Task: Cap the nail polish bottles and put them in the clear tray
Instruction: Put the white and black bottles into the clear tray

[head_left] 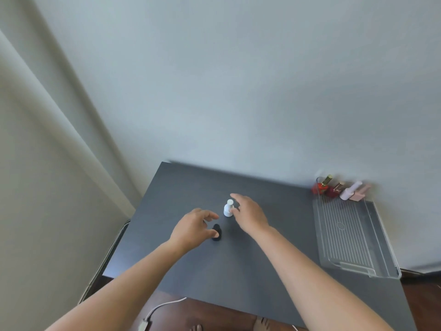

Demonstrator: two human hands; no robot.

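1. Left hand (pixel 195 225) hovers low over the dark table (pixel 226 278), palm down. Its fingers are spread and loosely curved, and it holds nothing. The thumb tip lies at a small black piece (pixel 216 232), but blur hides whether they touch. The pose looks like a reach to pick that piece up.
2. That black piece sits on the table just below and left of the white bottle. It is small, rounded and matte. Whether it is a cap or a short bottle cannot be told.
3. A white bottle (pixel 228 208) stands upright between the two hands, mid-table and well apart from the tray. It has a wide body and a narrow white top. Whether that top is a cap or a bare neck is not clear.
4. Right hand (pixel 250 216) is open, fingers stretched forward past the bottle and the thumb just beside its body. It is probably closing in to steady or lift it.
5. At far right lies the clear tray (pixel 348 240), ribbed and see-through. Four tray bottles (pixel 334 189) cluster at its far end, red, dark red and pale pink, all tilted. This likely keeps the near part free for more.
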